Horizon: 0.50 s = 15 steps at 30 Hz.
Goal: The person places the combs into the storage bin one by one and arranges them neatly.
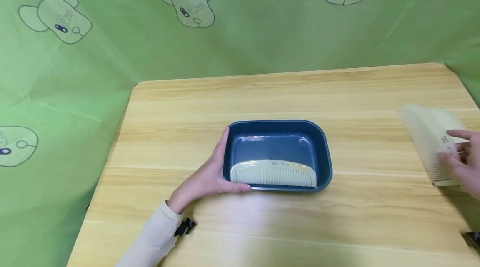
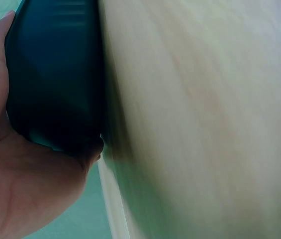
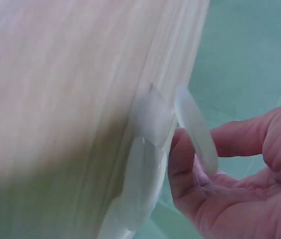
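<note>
A dark blue rectangular tray [image 1: 270,127] sits on the wooden table, with one pale comb [image 1: 273,174] lying inside along its near wall, teeth toward me. My left hand [image 1: 213,177] grips the tray's left end, thumb along the near rim and fingers round the far left corner; the left wrist view also shows this hand [image 2: 36,179] round the tray [image 2: 55,74]. At the table's right side, my right hand [image 1: 466,163] pinches a pale comb [image 1: 425,138], blurred in the head view. Seen edge-on in the right wrist view, the held comb [image 3: 196,129] is between thumb and fingers.
Below the held comb, more pale combs [image 3: 142,184] lie at the table's right edge, partly overlapping. The light wooden table [image 1: 180,113] has green cloth [image 1: 262,42] with printed mouse-like heads behind it and at its sides.
</note>
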Available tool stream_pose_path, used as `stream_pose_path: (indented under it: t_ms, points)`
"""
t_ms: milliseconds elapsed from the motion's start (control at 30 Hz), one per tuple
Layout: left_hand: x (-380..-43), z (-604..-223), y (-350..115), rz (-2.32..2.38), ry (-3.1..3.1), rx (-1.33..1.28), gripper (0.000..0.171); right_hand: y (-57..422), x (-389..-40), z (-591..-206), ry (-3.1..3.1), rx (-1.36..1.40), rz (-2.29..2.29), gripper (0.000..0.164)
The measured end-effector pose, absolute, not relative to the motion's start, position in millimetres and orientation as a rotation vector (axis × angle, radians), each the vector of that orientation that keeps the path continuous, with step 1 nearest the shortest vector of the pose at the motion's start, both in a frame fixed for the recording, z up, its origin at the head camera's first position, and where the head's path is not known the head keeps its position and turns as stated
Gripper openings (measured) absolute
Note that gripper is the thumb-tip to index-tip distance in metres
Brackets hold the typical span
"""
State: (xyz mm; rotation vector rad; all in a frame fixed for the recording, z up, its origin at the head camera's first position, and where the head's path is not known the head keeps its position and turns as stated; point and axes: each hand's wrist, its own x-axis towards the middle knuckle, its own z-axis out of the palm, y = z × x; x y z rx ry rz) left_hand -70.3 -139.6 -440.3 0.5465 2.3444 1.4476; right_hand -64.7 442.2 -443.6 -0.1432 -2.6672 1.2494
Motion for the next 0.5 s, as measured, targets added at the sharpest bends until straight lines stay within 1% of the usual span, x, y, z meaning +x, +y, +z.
stream_pose_path:
  t_ms: [33,233,400,500]
  points:
    - [-70.2,-440.5,-139.5,1.451,2.345,0.549,0.153,443.2,-64.3,-444.9,-2.637,-0.138,1.313,0.07]
    - [-70.0,-440.4,-139.3,1.461,2.346,0.56,0.153,444.7,-66.0,-445.7,-2.449,-0.008,1.652,0.072]
    - [-69.9,-440.1,-139.4,1.451,2.353,0.557,0.153,436.2,-68.0,-446.2,-2.186,0.165,1.96,0.067]
    - [-70.1,-440.6,-139.0,1.437,2.359,0.554,0.154,428.7,-67.9,-443.8,-2.037,0.211,2.119,0.064]
